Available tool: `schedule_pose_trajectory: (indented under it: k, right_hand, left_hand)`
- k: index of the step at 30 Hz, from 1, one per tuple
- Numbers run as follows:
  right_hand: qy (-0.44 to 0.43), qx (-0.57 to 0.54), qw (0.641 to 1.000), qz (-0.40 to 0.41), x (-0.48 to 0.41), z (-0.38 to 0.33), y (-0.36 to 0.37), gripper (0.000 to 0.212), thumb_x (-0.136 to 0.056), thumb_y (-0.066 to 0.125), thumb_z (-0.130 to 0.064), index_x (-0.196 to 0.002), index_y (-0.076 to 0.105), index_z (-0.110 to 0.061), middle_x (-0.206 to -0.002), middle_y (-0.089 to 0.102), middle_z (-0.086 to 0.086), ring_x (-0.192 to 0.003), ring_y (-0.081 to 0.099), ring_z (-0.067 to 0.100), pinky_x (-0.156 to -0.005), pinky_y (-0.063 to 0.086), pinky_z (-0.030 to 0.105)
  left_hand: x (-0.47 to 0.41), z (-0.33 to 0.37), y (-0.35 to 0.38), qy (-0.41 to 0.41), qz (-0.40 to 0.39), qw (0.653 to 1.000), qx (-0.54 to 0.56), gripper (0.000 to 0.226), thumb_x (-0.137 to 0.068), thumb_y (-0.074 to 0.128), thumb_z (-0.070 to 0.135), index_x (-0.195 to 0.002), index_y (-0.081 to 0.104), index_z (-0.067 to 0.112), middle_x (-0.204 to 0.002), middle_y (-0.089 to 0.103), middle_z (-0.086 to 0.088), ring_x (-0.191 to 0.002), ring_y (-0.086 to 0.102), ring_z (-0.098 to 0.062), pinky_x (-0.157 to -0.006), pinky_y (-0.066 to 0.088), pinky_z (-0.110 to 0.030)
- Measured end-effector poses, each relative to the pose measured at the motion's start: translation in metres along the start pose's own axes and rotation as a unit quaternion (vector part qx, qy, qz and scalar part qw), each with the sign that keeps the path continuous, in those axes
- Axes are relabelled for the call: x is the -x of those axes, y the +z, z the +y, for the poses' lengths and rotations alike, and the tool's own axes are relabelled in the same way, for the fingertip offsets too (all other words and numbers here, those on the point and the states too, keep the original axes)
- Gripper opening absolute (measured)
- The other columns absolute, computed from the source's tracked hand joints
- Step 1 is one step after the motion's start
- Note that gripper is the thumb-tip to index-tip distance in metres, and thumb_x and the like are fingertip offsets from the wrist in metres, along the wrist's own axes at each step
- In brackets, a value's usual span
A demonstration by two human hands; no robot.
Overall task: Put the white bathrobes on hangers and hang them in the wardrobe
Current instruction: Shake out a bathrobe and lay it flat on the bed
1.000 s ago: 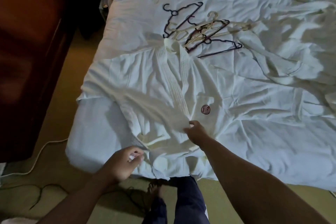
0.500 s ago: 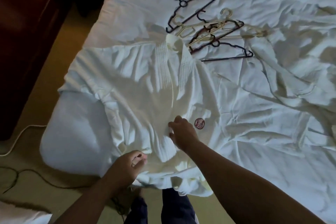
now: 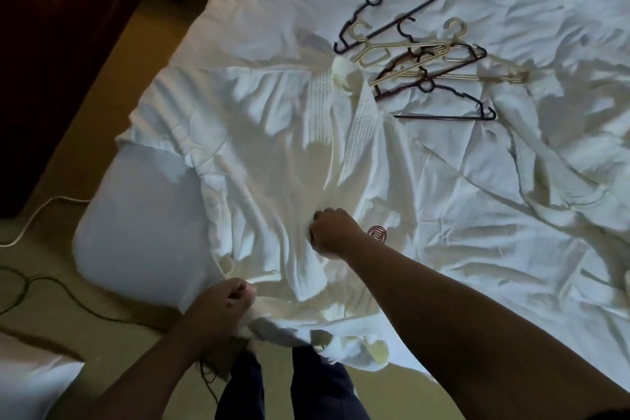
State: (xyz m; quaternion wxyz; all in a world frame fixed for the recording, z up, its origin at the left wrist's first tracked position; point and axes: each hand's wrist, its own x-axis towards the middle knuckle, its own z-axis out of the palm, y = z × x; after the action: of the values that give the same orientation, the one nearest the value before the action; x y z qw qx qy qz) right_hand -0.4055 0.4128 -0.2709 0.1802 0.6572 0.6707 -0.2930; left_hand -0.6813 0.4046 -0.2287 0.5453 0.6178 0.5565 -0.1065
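A white bathrobe (image 3: 272,153) lies spread front-up on the bed, collar toward the far side, a small red emblem (image 3: 377,234) on its chest. My right hand (image 3: 332,232) is curled on the front panel's edge just left of the emblem, gripping the cloth. My left hand (image 3: 226,300) grips the robe's lower hem at the bed's near edge. Beyond the collar lies a tangle of dark and cream hangers (image 3: 419,54). A second white bathrobe (image 3: 562,187) lies crumpled on the right.
The white bed (image 3: 136,215) fills most of the view. A dark wooden wardrobe (image 3: 51,44) stands at the left. Cables (image 3: 34,286) run over the beige floor. White cloth (image 3: 30,382) shows at the bottom left. My legs stand at the bed's edge.
My right hand has drawn the robe's front panel leftward across the robe. My left hand kept its grip on the hem. The view has shifted closer over the bed.
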Motion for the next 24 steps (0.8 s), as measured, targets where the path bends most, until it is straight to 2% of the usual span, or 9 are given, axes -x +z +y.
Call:
schedule_pose_trajectory:
  k: [3, 6, 9, 13, 16, 19, 21, 22, 24]
  right_hand:
    - [-0.007, -0.005, 0.996, -0.089, -0.003, 0.007, -0.004, 0.029, -0.097, 0.047, -0.014, -0.117, 0.066, -0.005, -0.124, 0.064, 0.014, -0.116, 0.062, 0.032, -0.092, 0.049, 0.036]
    - [-0.021, 0.001, 0.993, -0.119, -0.001, 0.009, -0.006, 0.026, -0.093, 0.053, -0.005, -0.117, 0.064, -0.007, -0.122, 0.064, 0.013, -0.114, 0.063, 0.032, -0.088, 0.05, 0.035]
    - [-0.036, 0.051, 0.991, -0.122, 0.002, 0.008, -0.004, 0.027, -0.095, 0.053, -0.009, -0.12, 0.062, -0.014, -0.122, 0.065, 0.008, -0.114, 0.063, 0.029, -0.092, 0.05, 0.038]
    - [-0.073, 0.146, 0.978, -0.13, 0.001, 0.005, 0.003, 0.032, -0.091, 0.057, -0.015, -0.121, 0.066, -0.022, -0.124, 0.065, 0.002, -0.118, 0.061, 0.025, -0.1, 0.046, 0.041]
    - [-0.091, 0.172, 0.972, -0.128, -0.004, 0.005, 0.003, 0.035, -0.087, 0.061, -0.024, -0.122, 0.067, -0.021, -0.127, 0.061, 0.006, -0.123, 0.051, 0.028, -0.101, 0.041, 0.04]
    - [-0.077, 0.118, 0.979, -0.149, -0.003, 0.004, 0.0, 0.038, -0.086, 0.061, -0.028, -0.122, 0.066, -0.017, -0.129, 0.058, 0.009, -0.124, 0.046, 0.03, -0.099, 0.043, 0.039]
    - [-0.064, 0.051, 0.986, -0.147, -0.001, 0.003, -0.003, 0.038, -0.085, 0.063, -0.026, -0.122, 0.065, -0.015, -0.13, 0.053, 0.011, -0.119, 0.05, 0.03, -0.095, 0.047, 0.039]
    - [-0.058, 0.021, 0.989, -0.133, 0.0, 0.004, -0.004, 0.037, -0.085, 0.064, -0.024, -0.12, 0.065, -0.014, -0.127, 0.051, 0.011, -0.115, 0.054, 0.03, -0.091, 0.05, 0.038]
    - [-0.06, -0.026, 0.997, -0.044, 0.001, 0.004, -0.004, 0.027, -0.089, 0.061, -0.02, -0.114, 0.062, -0.013, -0.117, 0.053, 0.009, -0.103, 0.06, 0.031, -0.077, 0.051, 0.035]
  left_hand:
    - [0.003, 0.001, 0.003, -0.011, 0.001, 1.0, -0.002, 0.007, -0.094, 0.065, 0.029, -0.088, 0.069, 0.029, -0.083, 0.071, 0.01, -0.079, 0.068, -0.008, -0.077, 0.055, -0.034]
    - [0.003, -0.001, 0.008, -0.027, -0.01, 0.999, 0.019, 0.012, -0.092, 0.068, 0.024, -0.092, 0.068, 0.036, -0.092, 0.071, 0.01, -0.086, 0.068, -0.01, -0.079, 0.054, -0.031]
    - [0.001, -0.004, 0.013, -0.04, -0.008, 0.999, 0.032, 0.014, -0.09, 0.071, 0.019, -0.091, 0.067, 0.033, -0.092, 0.071, 0.007, -0.085, 0.067, -0.012, -0.081, 0.054, -0.031]
    - [0.0, -0.002, 0.015, -0.046, -0.006, 0.998, 0.048, 0.014, -0.09, 0.071, 0.019, -0.091, 0.067, 0.032, -0.091, 0.071, 0.009, -0.085, 0.067, -0.009, -0.075, 0.052, -0.025]
    - [0.0, -0.005, 0.015, -0.048, 0.005, 0.998, 0.048, 0.015, -0.088, 0.072, 0.019, -0.091, 0.068, 0.033, -0.09, 0.072, 0.007, -0.084, 0.068, -0.01, -0.08, 0.055, -0.031]
    - [0.002, -0.009, 0.013, -0.05, 0.002, 0.997, 0.054, 0.015, -0.088, 0.073, 0.02, -0.093, 0.069, 0.033, -0.089, 0.073, 0.006, -0.083, 0.069, -0.01, -0.084, 0.057, -0.035]
    - [0.004, -0.011, 0.012, -0.052, 0.007, 0.997, 0.055, 0.014, -0.088, 0.073, 0.019, -0.094, 0.069, 0.031, -0.09, 0.073, 0.005, -0.084, 0.069, -0.01, -0.082, 0.056, -0.032]
    - [0.005, -0.012, 0.011, -0.05, 0.01, 0.997, 0.053, 0.014, -0.088, 0.073, 0.018, -0.094, 0.07, 0.03, -0.09, 0.073, 0.005, -0.083, 0.069, -0.01, -0.08, 0.056, -0.029]
    - [0.007, -0.013, 0.01, -0.049, 0.018, 0.997, 0.052, 0.015, -0.087, 0.073, 0.016, -0.094, 0.071, 0.029, -0.087, 0.073, 0.005, -0.08, 0.069, -0.011, -0.077, 0.056, -0.029]
